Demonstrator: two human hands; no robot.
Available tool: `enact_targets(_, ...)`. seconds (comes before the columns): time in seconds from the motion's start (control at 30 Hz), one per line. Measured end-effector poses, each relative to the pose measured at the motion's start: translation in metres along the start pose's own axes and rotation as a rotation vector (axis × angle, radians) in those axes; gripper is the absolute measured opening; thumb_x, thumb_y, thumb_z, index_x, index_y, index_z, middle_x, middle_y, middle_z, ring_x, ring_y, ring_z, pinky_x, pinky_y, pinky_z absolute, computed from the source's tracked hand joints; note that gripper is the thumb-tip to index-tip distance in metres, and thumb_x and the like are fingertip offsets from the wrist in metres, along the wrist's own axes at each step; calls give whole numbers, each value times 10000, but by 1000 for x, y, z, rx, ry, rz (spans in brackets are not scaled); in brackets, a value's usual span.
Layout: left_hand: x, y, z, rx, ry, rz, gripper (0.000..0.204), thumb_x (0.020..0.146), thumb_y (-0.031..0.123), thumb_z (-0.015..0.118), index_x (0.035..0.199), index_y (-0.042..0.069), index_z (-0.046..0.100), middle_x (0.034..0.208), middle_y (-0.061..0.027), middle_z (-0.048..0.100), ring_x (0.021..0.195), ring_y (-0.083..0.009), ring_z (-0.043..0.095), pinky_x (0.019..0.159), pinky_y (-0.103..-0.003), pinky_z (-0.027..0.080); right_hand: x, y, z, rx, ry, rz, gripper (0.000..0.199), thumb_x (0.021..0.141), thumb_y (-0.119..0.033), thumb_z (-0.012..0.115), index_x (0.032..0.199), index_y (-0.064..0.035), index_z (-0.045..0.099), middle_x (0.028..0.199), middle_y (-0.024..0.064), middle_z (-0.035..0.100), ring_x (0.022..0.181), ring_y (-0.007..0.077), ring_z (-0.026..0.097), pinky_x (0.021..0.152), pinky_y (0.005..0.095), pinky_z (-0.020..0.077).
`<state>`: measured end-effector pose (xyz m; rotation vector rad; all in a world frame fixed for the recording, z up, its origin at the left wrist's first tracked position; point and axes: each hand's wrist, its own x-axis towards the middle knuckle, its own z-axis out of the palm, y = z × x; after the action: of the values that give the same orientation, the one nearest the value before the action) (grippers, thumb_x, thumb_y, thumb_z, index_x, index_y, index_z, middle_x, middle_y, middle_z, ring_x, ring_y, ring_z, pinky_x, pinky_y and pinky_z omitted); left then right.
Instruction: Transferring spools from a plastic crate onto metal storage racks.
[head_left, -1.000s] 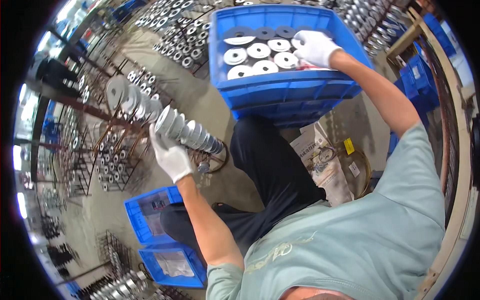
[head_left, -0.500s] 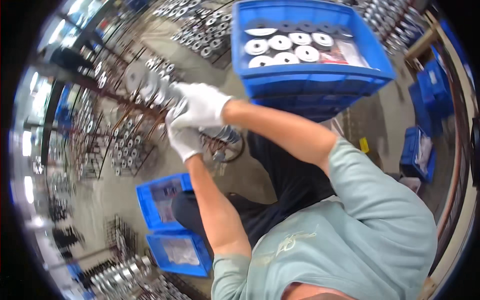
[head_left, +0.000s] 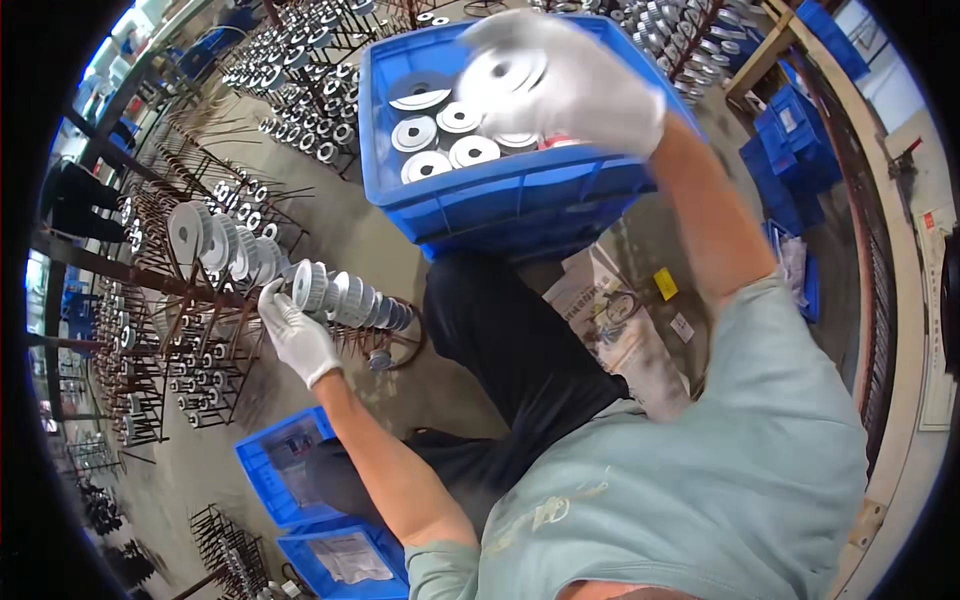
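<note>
My left hand (head_left: 293, 335), in a white glove, grips the end of a row of grey metal pulley wheels (head_left: 350, 298) threaded on a rack rod. My right hand (head_left: 575, 80), also gloved, is raised over the big blue crate (head_left: 510, 195) and holds one round metal wheel (head_left: 505, 70), blurred by motion. Several more flat metal wheels (head_left: 445, 140) lie inside the crate. A second row of wheels (head_left: 225, 245) sits on the rod just left of my left hand.
A metal rack (head_left: 180, 330) with many thin rods and small parts stands at left. Two small blue bins (head_left: 320, 510) lie on the floor below. More blue bins (head_left: 790, 130) and racks of wheels (head_left: 300, 90) stand behind and right.
My right hand has left the rack, where it was beside my left hand, and swung up right over the crate, now holding a wheel. My left hand stays on the rod's row.
</note>
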<state>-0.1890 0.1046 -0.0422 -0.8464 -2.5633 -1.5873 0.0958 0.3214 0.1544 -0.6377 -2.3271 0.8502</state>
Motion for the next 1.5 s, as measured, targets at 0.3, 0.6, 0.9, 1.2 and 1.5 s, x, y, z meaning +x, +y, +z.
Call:
enact_targets(0.3, -6, 4, 8, -7, -6, 23, 244, 1063, 198, 374, 1174, 117, 575, 1170, -69, 623, 993, -233, 594, 911, -347, 444, 18, 139, -70, -781, -420, 530, 609, 653, -180, 784, 1149, 92, 558, 997, 213, 669, 815, 324, 658, 798, 339, 551)
enact_targets(0.6, -6, 6, 6, -79, -33, -31, 261, 1065, 181, 367, 1204, 92, 569, 1200, -75, 614, 1022, -231, 587, 934, -344, 439, 13, 174, -44, -902, -291, 461, 473, 654, -164, 769, 1023, 75, 595, 935, 217, 683, 817, 375, 659, 784, 390, 551)
enact_targets(0.9, -29, 17, 3, -213, 40, -49, 333, 1034, 117, 422, 1340, 22, 514, 1315, -146, 579, 1136, -261, 578, 989, -337, 440, 11, 198, -51, -1050, -342, 352, 315, 670, -185, 738, 890, 17, 638, 906, 217, 682, 797, 390, 652, 765, 411, 548)
enact_targets(1.2, -46, 21, 31, -236, 64, -25, 409, 879, -18, 469, 1265, 60, 580, 1152, -120, 666, 989, -261, 647, 888, -345, 491, 3, 125, -63, -878, 2, 81, 371, 833, -111, 701, 1162, 42, 626, 1007, 142, 687, 844, 261, 647, 826, 340, 525)
enact_targets(1.5, -25, -15, 53, -484, 18, -38, 351, 934, 36, 466, 1264, 82, 577, 1152, -97, 657, 1024, -224, 618, 929, -327, 474, 4, -24, 170, -62, -346, -176, 611, 795, -306, 678, 1290, 25, 541, 1191, 235, 629, 1052, 392, 615, 908, 419, 499)
